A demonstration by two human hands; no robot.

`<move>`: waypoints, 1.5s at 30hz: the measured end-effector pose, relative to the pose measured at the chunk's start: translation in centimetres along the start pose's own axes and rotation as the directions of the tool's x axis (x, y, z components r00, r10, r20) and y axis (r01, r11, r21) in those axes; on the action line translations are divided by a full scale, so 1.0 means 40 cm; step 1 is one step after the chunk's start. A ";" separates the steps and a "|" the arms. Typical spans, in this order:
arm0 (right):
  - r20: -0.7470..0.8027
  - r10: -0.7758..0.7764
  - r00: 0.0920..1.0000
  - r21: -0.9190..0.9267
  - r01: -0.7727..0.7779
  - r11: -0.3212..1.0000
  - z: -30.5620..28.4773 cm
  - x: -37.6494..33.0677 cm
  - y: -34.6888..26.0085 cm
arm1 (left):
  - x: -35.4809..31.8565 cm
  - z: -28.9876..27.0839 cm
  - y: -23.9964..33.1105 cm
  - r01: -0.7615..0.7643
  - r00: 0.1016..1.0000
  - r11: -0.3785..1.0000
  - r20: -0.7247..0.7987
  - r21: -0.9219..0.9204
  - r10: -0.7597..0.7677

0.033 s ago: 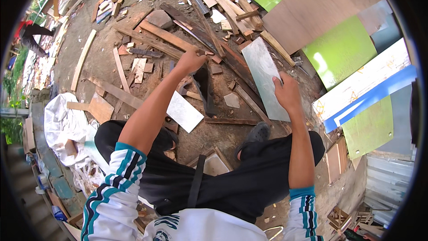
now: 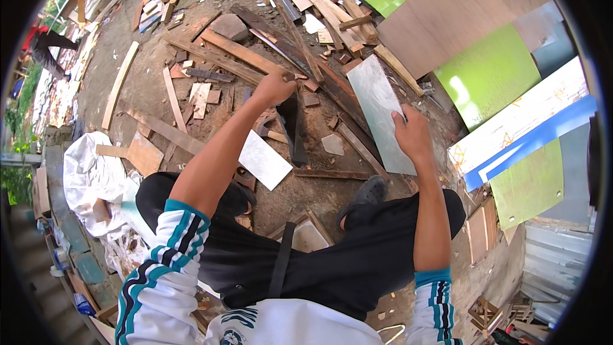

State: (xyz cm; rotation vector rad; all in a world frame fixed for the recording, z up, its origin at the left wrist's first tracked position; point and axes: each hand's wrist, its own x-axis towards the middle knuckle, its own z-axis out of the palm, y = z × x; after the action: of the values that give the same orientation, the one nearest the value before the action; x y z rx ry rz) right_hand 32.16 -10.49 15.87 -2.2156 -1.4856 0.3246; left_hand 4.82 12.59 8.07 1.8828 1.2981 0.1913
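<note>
My left hand (image 2: 276, 89) is closed in a fist in front of me, to the left of the board. From beneath it a dark, blade-like tool (image 2: 291, 129) runs down toward the ground, and its handle is hidden by my fingers. My right hand (image 2: 412, 129) grips the right edge of a long pale grey board (image 2: 378, 108), thumb on its upper face. The board slants across dark timber lengths (image 2: 341, 92). Below my left forearm lies a white rectangular panel (image 2: 265, 161), apart from both hands.
Wood strips and offcuts (image 2: 203, 99) litter the ground ahead, around a grey stone (image 2: 230, 27). Large green and brown sheets (image 2: 466, 19) lie at right. A white plastic sack (image 2: 92, 169) sits at left. A person in red and black (image 2: 46, 48) is at far left.
</note>
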 end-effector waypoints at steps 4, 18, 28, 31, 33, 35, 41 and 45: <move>0.016 0.024 1.000 0.008 -0.024 1.000 0.005 0.002 -0.016 | 0.030 0.008 -0.075 -0.110 0.993 0.972 -0.012 0.210 0.115; 0.224 0.025 0.974 0.059 -0.039 0.997 0.067 0.050 -0.070 | -0.074 0.206 -0.490 0.451 0.722 0.671 -0.201 -0.588 -0.662; 0.413 -0.089 0.907 -0.057 0.123 0.991 0.140 0.043 -0.072 | -0.269 0.499 -0.772 0.814 0.461 0.412 0.025 -0.410 -0.887; 0.541 -0.028 0.841 -0.125 0.113 0.986 0.163 0.036 -0.072 | -0.256 0.466 -0.752 0.810 0.413 0.292 0.143 -0.508 -0.899; 0.594 -0.007 0.804 -0.151 0.120 0.981 0.176 0.039 -0.068 | -0.233 0.451 -0.736 0.800 0.397 0.215 0.226 -0.560 -0.890; 0.615 -0.005 0.789 -0.151 0.123 0.981 0.190 0.033 -0.055 | -0.218 0.463 -0.729 0.814 0.329 0.173 0.194 -0.554 -0.924; 0.610 0.026 0.792 -0.187 0.112 0.976 0.211 0.027 -0.021 | -0.165 0.477 -0.744 0.884 0.089 0.039 0.087 -0.466 -0.992; 0.597 0.063 0.800 -0.227 0.093 0.969 0.219 -0.023 0.000 | -0.145 0.462 -0.691 0.854 0.018 -0.024 0.076 -0.520 -0.997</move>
State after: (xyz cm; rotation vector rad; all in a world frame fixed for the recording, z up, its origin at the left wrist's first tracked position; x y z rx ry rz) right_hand 28.00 -9.28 8.18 -2.4191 -1.9524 0.9664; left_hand -7.49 1.45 -21.32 0.1364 2.2931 0.0175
